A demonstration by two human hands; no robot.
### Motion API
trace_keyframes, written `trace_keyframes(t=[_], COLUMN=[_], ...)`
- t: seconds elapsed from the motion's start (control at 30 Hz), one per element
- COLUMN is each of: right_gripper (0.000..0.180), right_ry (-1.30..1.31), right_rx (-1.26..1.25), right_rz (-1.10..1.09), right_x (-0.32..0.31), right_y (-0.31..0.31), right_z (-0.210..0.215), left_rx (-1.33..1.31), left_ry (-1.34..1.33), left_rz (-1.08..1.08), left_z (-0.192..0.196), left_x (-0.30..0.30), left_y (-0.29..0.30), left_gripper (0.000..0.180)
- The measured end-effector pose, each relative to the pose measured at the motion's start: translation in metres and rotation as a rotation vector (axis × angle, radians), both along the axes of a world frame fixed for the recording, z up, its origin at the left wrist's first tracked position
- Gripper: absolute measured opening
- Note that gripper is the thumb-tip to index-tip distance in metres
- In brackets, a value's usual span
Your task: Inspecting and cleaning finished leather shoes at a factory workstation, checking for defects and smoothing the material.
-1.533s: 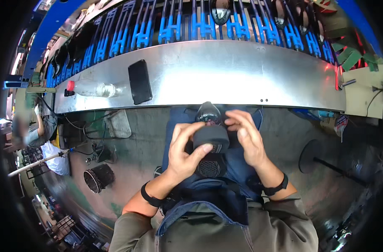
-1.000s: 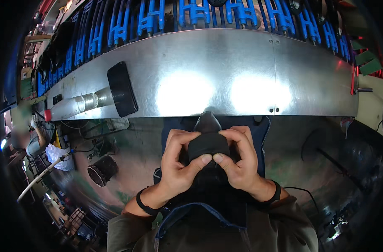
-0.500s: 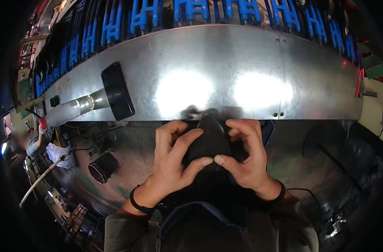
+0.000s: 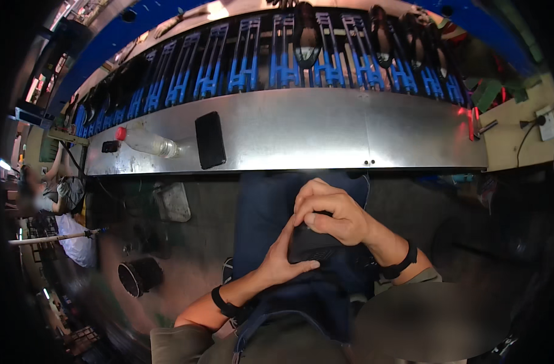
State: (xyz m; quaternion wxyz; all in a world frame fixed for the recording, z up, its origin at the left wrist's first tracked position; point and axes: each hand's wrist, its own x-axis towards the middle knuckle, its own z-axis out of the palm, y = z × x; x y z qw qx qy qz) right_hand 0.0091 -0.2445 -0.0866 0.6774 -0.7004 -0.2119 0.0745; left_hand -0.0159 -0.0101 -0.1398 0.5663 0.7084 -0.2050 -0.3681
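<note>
Black shoe part (image 4: 310,246), dark and rounded, probably an upper or a small shoe, too dim to tell; sits over the lap on a dark blue apron (image 4: 271,206), below the metal bench edge. Right hand (image 4: 334,215) lies on top from 1 o'clock, fingers curled down tight over the upper edge. Left hand (image 4: 283,258) comes in from 7 o'clock, palm against the left side, thumb pressed along the lower face; fingers closed round it. Both hands clamp the piece, which is off the bench.

Progress, judged only from this: piece is in hand and being pressed or shaped; not set down or hung on the rack, so handling looks mid-way.

At 12 o'clock the steel bench (image 4: 350,133); on it at 11 o'clock a black phone (image 4: 210,139) and farther left a clear bottle with red cap (image 4: 145,142) lying flat. Beyond, blue racks (image 4: 277,60) holding dark shoes (image 4: 305,36).
</note>
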Motion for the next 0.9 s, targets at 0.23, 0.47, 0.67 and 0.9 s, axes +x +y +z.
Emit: trace_keyframes(t=[0.23,0.47,0.67,0.9], right_gripper=[0.040,0.077,0.093,0.087], right_ry=[0.087,0.265,-0.070,0.209], right_rx=[0.712,0.420,0.330,0.398], right_rz=[-0.606,-0.480,-0.297,-0.282], right_x=[-0.050,-0.034,-0.047,-0.016], right_y=[-0.007,0.050,0.034,0.019], right_z=[0.013,-0.024,-0.001,-0.051], left_rx=[-0.368,-0.567,-0.494,-0.302], left_ry=[-1.018,0.182,-0.077,-0.281], left_rz=[-0.175,0.512,0.311,0.260], left_z=[0.078,0.049,0.011,0.011], left_x=[0.044,0.019,-0.002,0.044], left_y=[-0.026,-0.029,-0.004,-0.020], left_gripper=[0.094,0.101,0.101,0.099])
